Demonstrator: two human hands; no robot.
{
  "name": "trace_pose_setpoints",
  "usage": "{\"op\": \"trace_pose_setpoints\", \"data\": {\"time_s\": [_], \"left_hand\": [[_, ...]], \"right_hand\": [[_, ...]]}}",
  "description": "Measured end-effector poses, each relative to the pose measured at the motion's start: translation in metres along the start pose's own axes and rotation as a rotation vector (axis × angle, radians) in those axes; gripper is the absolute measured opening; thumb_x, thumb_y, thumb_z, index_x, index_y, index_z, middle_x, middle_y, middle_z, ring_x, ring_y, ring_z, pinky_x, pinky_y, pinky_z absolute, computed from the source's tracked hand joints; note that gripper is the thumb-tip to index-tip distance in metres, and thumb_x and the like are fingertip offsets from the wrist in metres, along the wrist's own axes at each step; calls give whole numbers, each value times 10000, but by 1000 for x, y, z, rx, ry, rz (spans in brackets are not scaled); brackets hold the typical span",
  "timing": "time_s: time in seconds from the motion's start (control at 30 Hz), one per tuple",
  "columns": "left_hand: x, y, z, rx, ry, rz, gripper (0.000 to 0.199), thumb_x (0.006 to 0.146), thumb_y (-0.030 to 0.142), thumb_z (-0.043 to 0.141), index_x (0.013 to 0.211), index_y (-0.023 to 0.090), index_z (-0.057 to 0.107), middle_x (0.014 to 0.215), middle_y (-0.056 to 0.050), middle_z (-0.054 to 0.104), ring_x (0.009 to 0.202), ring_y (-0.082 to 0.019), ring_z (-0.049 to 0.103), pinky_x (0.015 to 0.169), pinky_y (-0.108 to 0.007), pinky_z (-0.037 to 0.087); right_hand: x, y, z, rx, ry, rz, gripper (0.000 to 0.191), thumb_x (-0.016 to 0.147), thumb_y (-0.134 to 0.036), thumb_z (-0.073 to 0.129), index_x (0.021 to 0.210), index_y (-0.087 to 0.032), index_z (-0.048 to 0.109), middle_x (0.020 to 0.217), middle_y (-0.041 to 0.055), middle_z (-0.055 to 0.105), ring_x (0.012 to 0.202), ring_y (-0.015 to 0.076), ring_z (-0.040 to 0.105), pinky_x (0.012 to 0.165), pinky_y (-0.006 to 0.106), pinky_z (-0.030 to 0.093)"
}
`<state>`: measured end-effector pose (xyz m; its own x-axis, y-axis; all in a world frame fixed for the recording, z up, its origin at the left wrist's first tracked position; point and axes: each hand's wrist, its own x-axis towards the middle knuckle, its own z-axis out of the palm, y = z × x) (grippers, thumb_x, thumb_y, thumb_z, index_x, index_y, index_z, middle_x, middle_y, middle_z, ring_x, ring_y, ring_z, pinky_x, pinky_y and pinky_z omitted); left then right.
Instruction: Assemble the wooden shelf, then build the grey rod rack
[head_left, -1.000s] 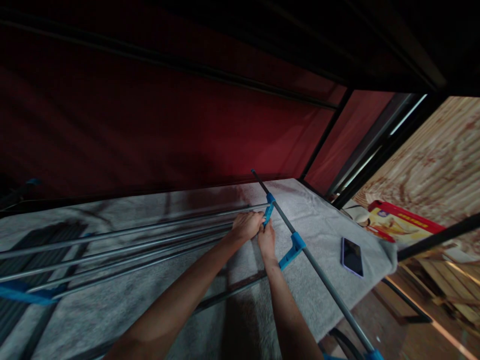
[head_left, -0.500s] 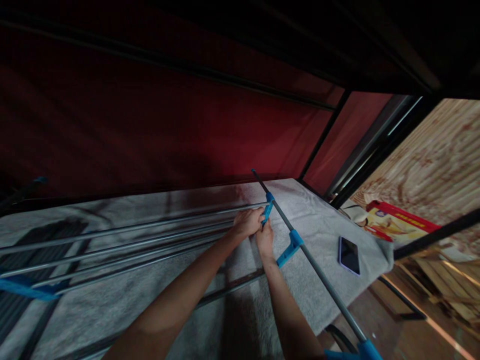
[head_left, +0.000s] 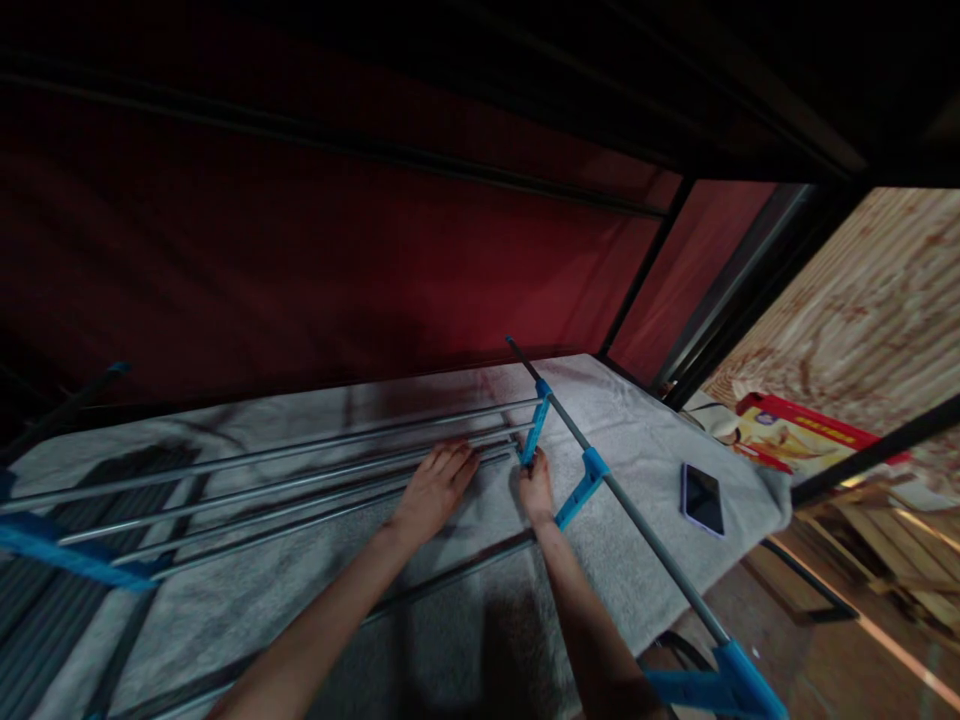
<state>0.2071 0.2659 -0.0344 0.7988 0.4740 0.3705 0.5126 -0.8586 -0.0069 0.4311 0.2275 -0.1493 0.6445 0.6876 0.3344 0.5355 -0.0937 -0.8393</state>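
Observation:
A rack frame with grey metal rods (head_left: 300,452) and blue plastic brackets lies before me. My left hand (head_left: 439,487) is over the middle rods, its fingers curled down around one of them; the fingertips are partly hidden. My right hand (head_left: 535,490) pinches the lower end of a slanting blue bracket (head_left: 535,428). That bracket sits on a long grey pole (head_left: 645,550). The upper rods meet the bracket, while the ends of the lower ones lie just left of it. Another blue bracket (head_left: 581,498) on the same pole is right of my right wrist.
A grey blanket (head_left: 637,440) covers the surface underneath. On it, at right, lies a phone (head_left: 703,499). At far left, a blue bracket (head_left: 75,550) carries the rods' other ends above dark slats (head_left: 52,600). A red-and-yellow box (head_left: 802,435) is beyond the dark metal frame.
My left hand has left the bracket and moved left and down onto the rods. My right hand stays at the bracket's lower end. The view has shifted slightly.

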Motion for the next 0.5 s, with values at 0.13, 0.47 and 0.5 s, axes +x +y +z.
{"op": "trace_pose_setpoints", "data": {"time_s": [0.13, 0.47, 0.5], "left_hand": [[-33, -6, 14, 23, -18, 45, 490, 906, 60, 387, 1342, 221, 543, 1390, -91, 566, 1395, -238, 394, 1162, -442, 322], [5, -16, 37, -89, -205, -366, 431, 947, 266, 387, 1351, 237, 533, 1239, -99, 655, 1093, -240, 627, 970, -370, 477], [7, -15, 37, -105, -236, -370, 424, 947, 265, 383, 1339, 248, 544, 1209, -92, 667, 1046, -232, 644, 925, -352, 496]], "right_hand": [[-2, 3, 3, -3, 0, 55, 609, 786, -160, 451, 1393, -118, 435, 1333, 186, 547, 1204, 255, 548, 1012, 410, 439], [12, 4, 6, -33, 6, 22, 346, 871, -212, 431, 1164, -128, 596, 1149, 172, 671, 1069, 244, 619, 973, 399, 447], [11, 5, 6, -46, 9, 22, 341, 874, -217, 431, 1159, -131, 599, 1142, 171, 673, 1056, 245, 623, 963, 393, 450]]}}
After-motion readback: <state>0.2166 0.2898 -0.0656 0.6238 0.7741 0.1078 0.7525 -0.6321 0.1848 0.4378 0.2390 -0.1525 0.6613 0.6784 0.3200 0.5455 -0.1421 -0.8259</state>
